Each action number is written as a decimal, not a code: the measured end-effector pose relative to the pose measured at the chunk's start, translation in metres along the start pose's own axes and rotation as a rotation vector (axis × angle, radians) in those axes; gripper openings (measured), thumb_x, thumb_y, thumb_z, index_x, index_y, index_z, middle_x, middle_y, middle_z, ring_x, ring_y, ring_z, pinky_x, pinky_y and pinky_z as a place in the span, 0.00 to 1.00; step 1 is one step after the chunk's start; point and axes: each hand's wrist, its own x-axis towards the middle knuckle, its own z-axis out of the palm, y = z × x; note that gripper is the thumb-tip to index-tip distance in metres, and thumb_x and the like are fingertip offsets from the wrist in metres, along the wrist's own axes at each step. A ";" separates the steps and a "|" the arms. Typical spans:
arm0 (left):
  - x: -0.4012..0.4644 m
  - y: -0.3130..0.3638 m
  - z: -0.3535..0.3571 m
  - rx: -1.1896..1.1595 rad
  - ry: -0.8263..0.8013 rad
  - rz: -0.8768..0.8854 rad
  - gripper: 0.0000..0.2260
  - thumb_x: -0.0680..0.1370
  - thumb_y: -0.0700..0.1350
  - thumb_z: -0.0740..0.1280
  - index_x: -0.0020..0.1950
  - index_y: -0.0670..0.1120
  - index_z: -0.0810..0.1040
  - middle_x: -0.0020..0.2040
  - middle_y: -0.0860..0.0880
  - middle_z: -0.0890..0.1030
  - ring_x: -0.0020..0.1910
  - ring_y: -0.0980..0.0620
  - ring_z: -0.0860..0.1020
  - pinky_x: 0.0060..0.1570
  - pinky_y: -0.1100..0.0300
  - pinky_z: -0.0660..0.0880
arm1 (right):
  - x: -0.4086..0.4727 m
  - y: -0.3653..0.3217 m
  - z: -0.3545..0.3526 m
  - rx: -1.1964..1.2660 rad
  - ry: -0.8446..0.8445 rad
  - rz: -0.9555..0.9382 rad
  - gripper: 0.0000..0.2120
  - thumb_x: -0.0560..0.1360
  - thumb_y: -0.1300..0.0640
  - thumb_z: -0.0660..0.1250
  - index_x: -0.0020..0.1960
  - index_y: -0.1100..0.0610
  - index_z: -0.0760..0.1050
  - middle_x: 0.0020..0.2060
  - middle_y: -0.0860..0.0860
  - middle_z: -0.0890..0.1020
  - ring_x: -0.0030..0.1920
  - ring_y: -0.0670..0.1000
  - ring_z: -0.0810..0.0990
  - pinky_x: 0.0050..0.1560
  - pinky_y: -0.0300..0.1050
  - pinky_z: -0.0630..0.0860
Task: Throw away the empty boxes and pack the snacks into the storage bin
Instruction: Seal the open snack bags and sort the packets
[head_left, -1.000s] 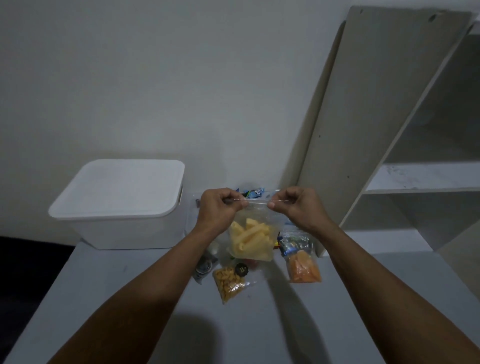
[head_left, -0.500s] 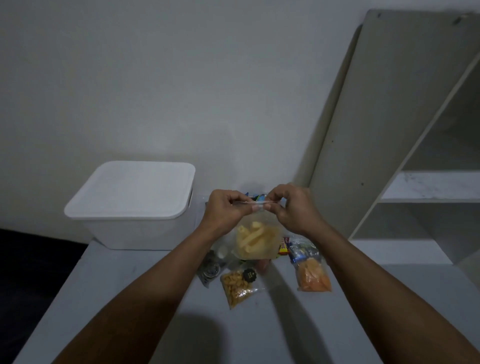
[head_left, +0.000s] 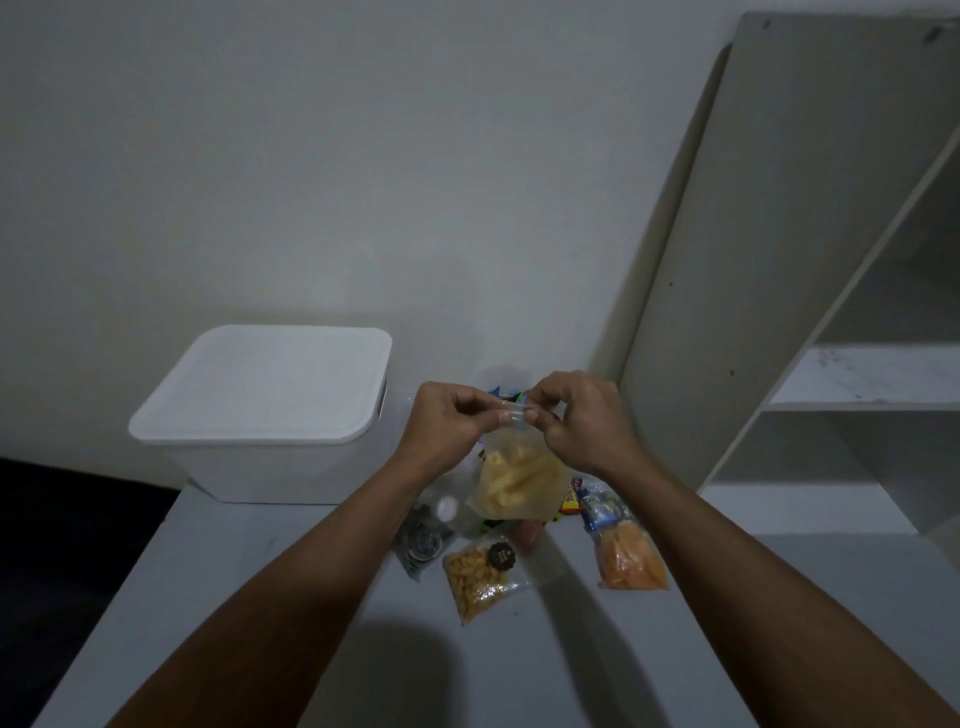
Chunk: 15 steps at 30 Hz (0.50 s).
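Both hands hold a clear zip bag of pale yellow snack sticks (head_left: 514, 480) up above the table. My left hand (head_left: 449, 423) and my right hand (head_left: 579, 421) pinch its top strip, fingertips nearly touching. Under the bag lie other snack packs: a clear bag of small golden snacks (head_left: 480, 577) with a dark round sticker, an orange snack bag (head_left: 626, 556) with a blue header, and a dark packet (head_left: 423, 540). The white storage bin (head_left: 270, 410) stands at the back left with its lid on.
The grey table (head_left: 519, 665) runs toward me with its left edge dropping to a dark floor. A white open shelf unit (head_left: 857, 374) leans in at the right, its side panel close behind my right hand. A plain wall is behind.
My hands have drawn together along the bag's top strip, from wide apart to almost touching. The bag has bunched narrower. The view has shifted slightly.
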 end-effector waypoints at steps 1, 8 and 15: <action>0.000 0.000 0.000 0.008 0.011 -0.001 0.05 0.69 0.36 0.75 0.44 0.37 0.85 0.33 0.51 0.82 0.26 0.65 0.77 0.31 0.74 0.72 | 0.000 -0.001 0.001 -0.007 -0.006 0.002 0.02 0.74 0.53 0.70 0.45 0.50 0.82 0.40 0.45 0.81 0.44 0.49 0.76 0.55 0.51 0.71; 0.003 0.000 0.001 0.045 0.046 0.017 0.02 0.70 0.34 0.74 0.42 0.38 0.84 0.32 0.51 0.81 0.25 0.65 0.77 0.30 0.74 0.72 | 0.000 0.000 -0.001 0.074 -0.040 0.008 0.06 0.73 0.52 0.72 0.45 0.54 0.83 0.38 0.49 0.83 0.41 0.52 0.80 0.47 0.50 0.77; 0.013 -0.004 -0.016 0.054 0.058 0.013 0.05 0.71 0.35 0.73 0.46 0.37 0.84 0.37 0.48 0.83 0.31 0.65 0.79 0.36 0.76 0.74 | 0.007 0.014 -0.008 0.141 -0.076 0.109 0.03 0.70 0.56 0.75 0.43 0.55 0.85 0.36 0.50 0.85 0.39 0.50 0.83 0.45 0.47 0.80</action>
